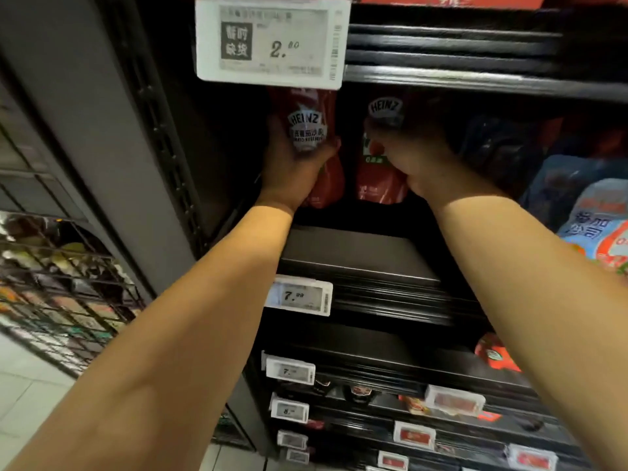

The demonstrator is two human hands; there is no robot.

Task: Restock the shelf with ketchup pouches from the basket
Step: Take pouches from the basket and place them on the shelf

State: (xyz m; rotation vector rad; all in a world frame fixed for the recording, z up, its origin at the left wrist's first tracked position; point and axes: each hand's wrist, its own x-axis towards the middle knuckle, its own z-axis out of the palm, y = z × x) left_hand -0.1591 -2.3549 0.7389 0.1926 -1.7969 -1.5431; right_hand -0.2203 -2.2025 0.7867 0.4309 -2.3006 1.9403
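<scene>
With both hands, left hand (292, 164) and right hand (413, 158), each gripping a red Heinz ketchup pouch (311, 130), seat them upright, labels out, near the black shelf (356, 246) front edge.

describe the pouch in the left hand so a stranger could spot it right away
Find the big white price tag reading 2.00 on the upper shelf edge. Directly beneath it stands a red Heinz pouch in the left hand. Unlike the neighbouring pouch in the right hand, it has white Chinese lettering, no green strip.

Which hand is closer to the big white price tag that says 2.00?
Left. The left hand is right below the big white price tag; the right hand is below and off to its right.
</scene>
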